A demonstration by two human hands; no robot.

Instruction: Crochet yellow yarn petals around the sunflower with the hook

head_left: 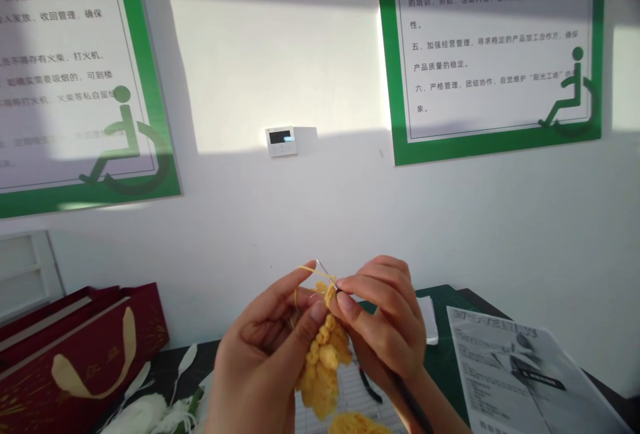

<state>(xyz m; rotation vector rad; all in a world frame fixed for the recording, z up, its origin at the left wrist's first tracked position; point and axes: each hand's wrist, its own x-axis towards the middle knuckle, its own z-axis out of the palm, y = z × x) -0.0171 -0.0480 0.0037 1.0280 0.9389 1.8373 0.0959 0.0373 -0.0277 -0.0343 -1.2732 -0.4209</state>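
Note:
My left hand pinches a yellow crocheted piece, a bumpy strip that hangs down below my fingers. Yellow yarn runs taut over my left index finger toward the work. My right hand grips a crochet hook with a dark handle, and its thin metal tip pokes up past the top of the piece. Both hands are close together above the desk, and my fingers hide the stitches around the hook. A yellow crocheted mass lies below them at the bottom edge.
A printed sheet lies on a green cutting mat at the right. A dark red gift bag stands at the left, with white material before it. Posters and a wall panel are on the wall behind.

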